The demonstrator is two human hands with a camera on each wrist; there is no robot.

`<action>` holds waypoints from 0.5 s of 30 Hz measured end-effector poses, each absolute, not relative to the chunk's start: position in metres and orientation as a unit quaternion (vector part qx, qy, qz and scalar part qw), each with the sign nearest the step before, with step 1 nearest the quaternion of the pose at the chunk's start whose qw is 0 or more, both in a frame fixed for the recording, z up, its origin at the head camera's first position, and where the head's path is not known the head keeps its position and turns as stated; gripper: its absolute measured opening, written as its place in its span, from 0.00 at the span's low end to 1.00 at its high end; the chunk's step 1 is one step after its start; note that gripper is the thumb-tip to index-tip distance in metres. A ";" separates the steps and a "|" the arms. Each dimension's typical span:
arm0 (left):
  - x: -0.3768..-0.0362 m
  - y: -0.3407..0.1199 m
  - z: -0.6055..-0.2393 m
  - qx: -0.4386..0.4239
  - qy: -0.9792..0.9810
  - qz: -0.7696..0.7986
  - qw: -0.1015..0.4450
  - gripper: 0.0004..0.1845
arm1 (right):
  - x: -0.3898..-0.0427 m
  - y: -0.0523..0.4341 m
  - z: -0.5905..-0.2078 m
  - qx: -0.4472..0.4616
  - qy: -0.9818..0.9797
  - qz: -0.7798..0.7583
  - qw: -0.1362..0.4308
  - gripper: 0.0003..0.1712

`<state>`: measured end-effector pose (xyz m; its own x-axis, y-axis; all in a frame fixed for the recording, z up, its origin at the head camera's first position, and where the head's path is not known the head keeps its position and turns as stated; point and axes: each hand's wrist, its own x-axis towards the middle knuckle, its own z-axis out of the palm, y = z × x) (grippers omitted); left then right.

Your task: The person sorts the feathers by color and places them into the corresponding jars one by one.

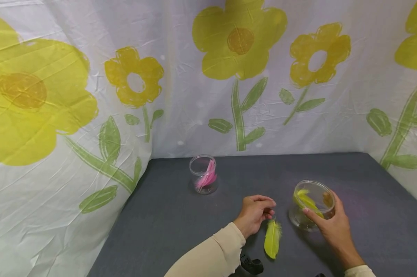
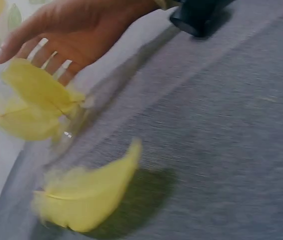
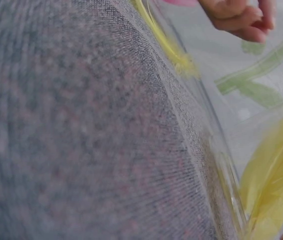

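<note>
My left hand [image 1: 255, 213] is at mid-table, thumb and fingertips pinched together at the quill end of a yellow feather [image 1: 272, 239]. The feather hangs with its broad tip toward me, and in the left wrist view the feather [image 2: 89, 197] casts a shadow on the cloth. My right hand [image 1: 336, 227] grips a clear round jar [image 1: 300, 221] at the right, thumb on the near side, other fingers round the far side. Inside the jar lie yellow feathers [image 2: 36, 102]. The right wrist view shows the left hand's curled fingers [image 3: 241, 20] past the jar wall.
A second clear jar [image 1: 203, 161] with pink feathers [image 1: 207, 177] stands at the back left of the dark cloth-covered table [image 1: 160, 231]. A black strap-like object [image 1: 251, 264] lies by the left sleeve. White curtains with printed yellow flowers [image 1: 180, 115] enclose the table.
</note>
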<state>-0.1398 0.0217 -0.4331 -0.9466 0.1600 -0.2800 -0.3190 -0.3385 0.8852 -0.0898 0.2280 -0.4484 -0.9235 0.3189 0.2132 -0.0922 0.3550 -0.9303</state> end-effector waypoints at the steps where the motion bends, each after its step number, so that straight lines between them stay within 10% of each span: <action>1: -0.137 0.020 -0.435 -0.073 0.556 0.815 0.145 0.06 | -0.090 0.228 -0.448 -0.071 -0.802 0.564 0.183 0.56; 15: -0.098 -0.003 -0.454 -0.106 0.550 0.819 0.126 0.07 | -0.089 0.229 -0.447 -0.065 -0.812 0.551 0.180 0.55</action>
<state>-0.0977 -0.0029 -0.4543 -0.9458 0.0892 -0.3122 -0.3228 -0.3626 0.8742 -0.0892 0.2288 -0.4475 -0.9267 0.3037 0.2214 -0.0935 0.3843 -0.9185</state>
